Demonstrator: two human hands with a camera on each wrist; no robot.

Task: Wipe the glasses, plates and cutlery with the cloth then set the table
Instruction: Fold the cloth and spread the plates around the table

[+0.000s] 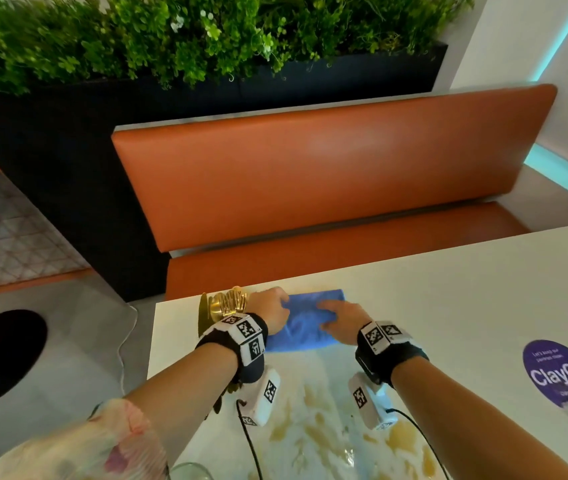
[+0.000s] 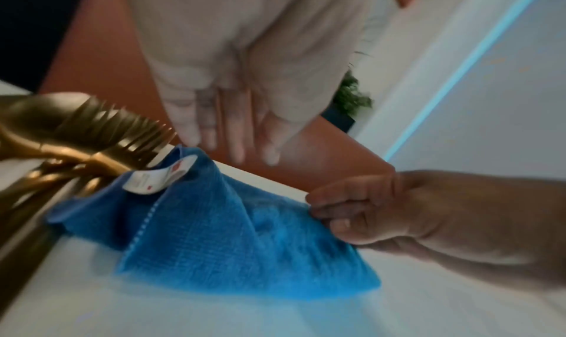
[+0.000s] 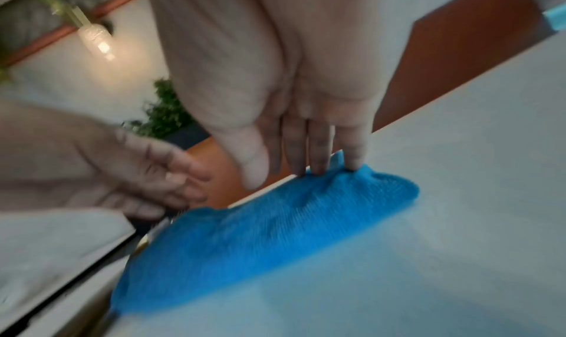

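A blue cloth (image 1: 305, 323) lies rumpled on the white table (image 1: 466, 289) near its far edge. My right hand (image 1: 327, 311) rests on the cloth's right part; in the right wrist view its fingertips (image 3: 318, 165) press into the bunched cloth (image 3: 260, 240) while the thumb stays off it. My left hand (image 1: 284, 306) is at the cloth's left edge, its fingers (image 2: 226, 136) straight and just above the cloth (image 2: 229, 233), holding nothing. Gold cutlery (image 1: 227, 303), forks (image 2: 101, 129) among it, lies left of the cloth. A white label (image 2: 159, 177) sticks up from the cloth.
A plate with yellow marks (image 1: 327, 431) sits near me below the wrists, and a glass rim (image 1: 191, 472) shows at the bottom edge. An orange bench (image 1: 310, 188) runs behind the table. A purple sticker (image 1: 563, 375) is on the table at right.
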